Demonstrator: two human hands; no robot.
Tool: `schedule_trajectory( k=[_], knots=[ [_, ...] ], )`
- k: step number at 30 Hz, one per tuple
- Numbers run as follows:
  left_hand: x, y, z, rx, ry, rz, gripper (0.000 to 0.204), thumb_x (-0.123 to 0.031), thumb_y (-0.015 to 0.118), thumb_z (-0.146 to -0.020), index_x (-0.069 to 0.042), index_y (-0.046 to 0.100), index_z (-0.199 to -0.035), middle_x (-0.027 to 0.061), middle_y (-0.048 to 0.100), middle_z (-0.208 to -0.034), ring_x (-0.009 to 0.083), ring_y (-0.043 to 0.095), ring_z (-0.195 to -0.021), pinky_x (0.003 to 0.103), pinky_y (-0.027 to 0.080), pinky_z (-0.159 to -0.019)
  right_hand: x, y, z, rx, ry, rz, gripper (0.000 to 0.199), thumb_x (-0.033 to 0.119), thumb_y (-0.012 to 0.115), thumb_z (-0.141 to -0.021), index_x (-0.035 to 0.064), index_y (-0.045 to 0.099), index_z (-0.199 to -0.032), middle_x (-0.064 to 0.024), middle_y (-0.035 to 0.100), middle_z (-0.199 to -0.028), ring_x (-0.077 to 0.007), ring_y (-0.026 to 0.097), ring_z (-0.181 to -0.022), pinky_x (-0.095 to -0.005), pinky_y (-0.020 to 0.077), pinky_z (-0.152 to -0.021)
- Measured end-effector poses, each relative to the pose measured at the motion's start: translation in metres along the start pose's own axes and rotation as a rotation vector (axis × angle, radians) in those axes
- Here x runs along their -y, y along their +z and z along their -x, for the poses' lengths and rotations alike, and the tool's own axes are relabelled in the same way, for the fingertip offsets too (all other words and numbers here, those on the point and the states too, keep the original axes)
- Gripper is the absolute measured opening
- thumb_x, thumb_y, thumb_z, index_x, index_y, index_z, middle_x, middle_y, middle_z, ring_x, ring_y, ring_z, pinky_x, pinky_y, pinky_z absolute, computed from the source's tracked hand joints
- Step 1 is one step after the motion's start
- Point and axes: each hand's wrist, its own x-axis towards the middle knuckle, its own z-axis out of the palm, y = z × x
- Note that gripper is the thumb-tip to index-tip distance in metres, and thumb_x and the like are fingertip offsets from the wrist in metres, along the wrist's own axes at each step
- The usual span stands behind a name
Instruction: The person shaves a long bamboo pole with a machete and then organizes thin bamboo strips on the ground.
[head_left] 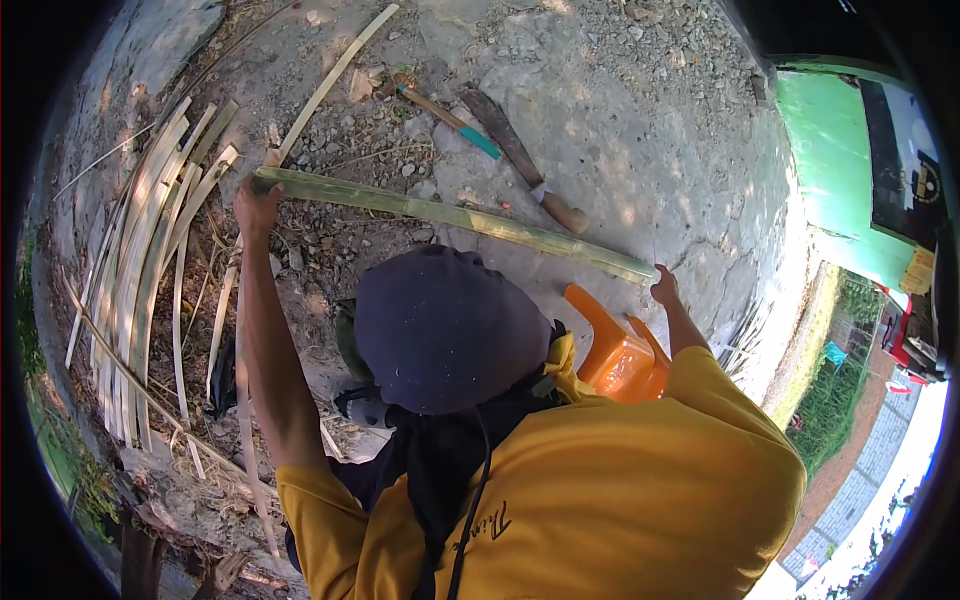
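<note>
A long green split-bamboo piece (450,215) stretches across in front of me, sloping down to the right. My left hand (258,208) is closed round its left end. At the opposite end, the fingers of my right hand (664,288) are closed on the tip. Beyond the bamboo, on the ground, lies a machete (508,140) with a dark blade and wooden handle. Beside it rests a thin wooden-shafted tool (455,125) with a teal end; its kind is unclear. A pale bamboo strip (335,80) reaches away from near my left hand.
Many pale bamboo strips (135,290) lie in a long pile at the left. An orange plastic chair (622,362) is close by my right arm. Rubble and leaves litter the rough grey ground (620,130). A light green wall (835,160) stands at the right.
</note>
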Motion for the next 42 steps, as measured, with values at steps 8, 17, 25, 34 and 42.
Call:
schedule_trajectory(
  k=[8, 17, 25, 34, 42],
  knots=[
    [0.002, -0.002, -0.003, 0.012, 0.034, 0.083, 0.070, -0.029, 0.084, -0.076, 0.007, 0.059, -0.130, 0.0245, 0.068, -0.115, 0.0348, 0.067, -0.104, 0.042, 0.053, -0.091, 0.095, 0.021, 0.080, 0.255, 0.195, 0.125, 0.059, 0.013, 0.073, -0.073, 0.0084, 0.049, -0.127, -0.0208, 0.053, -0.129, -0.0378, 0.056, -0.120, -0.0512, 0.0497, -0.095],
    [0.006, -0.014, 0.002, -0.090, -0.009, 0.146, 0.059, -0.022, 0.085, -0.072, 0.000, 0.065, -0.123, 0.0196, 0.073, -0.103, 0.0331, 0.071, -0.095, 0.039, 0.054, -0.087, 0.204, -0.035, 0.025, -0.049, -0.546, 0.098, 0.081, 0.021, 0.083, -0.071, 0.0133, 0.045, -0.142, -0.0106, 0.052, -0.130, -0.0324, 0.052, -0.122, -0.0466, 0.0435, -0.099],
    [-0.043, -0.025, 0.020, -0.180, -0.076, 0.156, 0.046, -0.013, 0.083, -0.068, 0.000, 0.068, -0.109, 0.0227, 0.069, -0.099, 0.0402, 0.066, -0.098, 0.047, 0.053, -0.087, 0.189, -0.007, 0.046, -0.019, -0.606, 0.121, 0.073, 0.026, 0.089, -0.061, 0.0099, 0.054, -0.123, -0.0125, 0.058, -0.118, -0.0347, 0.055, -0.114, -0.0496, 0.0436, -0.094],
    [-0.044, -0.017, 0.015, -0.105, -0.084, 0.197, 0.043, -0.015, 0.078, -0.074, -0.002, 0.065, -0.113, 0.0225, 0.067, -0.105, 0.0414, 0.065, -0.101, 0.049, 0.053, -0.089, 0.195, -0.009, 0.055, 0.012, -0.515, 0.133, 0.047, 0.038, 0.083, -0.072, 0.0105, 0.060, -0.101, -0.0115, 0.060, -0.096, -0.0363, 0.061, -0.098, -0.0499, 0.0454, -0.083],
    [-0.044, -0.050, 0.044, -0.144, -0.121, 0.162, 0.059, -0.020, 0.075, -0.081, -0.005, 0.052, -0.133, 0.0212, 0.061, -0.118, 0.0417, 0.062, -0.107, 0.048, 0.052, -0.092, 0.350, -0.045, 0.013, 0.016, -0.711, 0.315, 0.034, 0.035, 0.077, -0.078, 0.0106, 0.064, -0.098, -0.0124, 0.068, -0.085, -0.0373, 0.067, -0.085, -0.0499, 0.0511, -0.077]
  ],
)
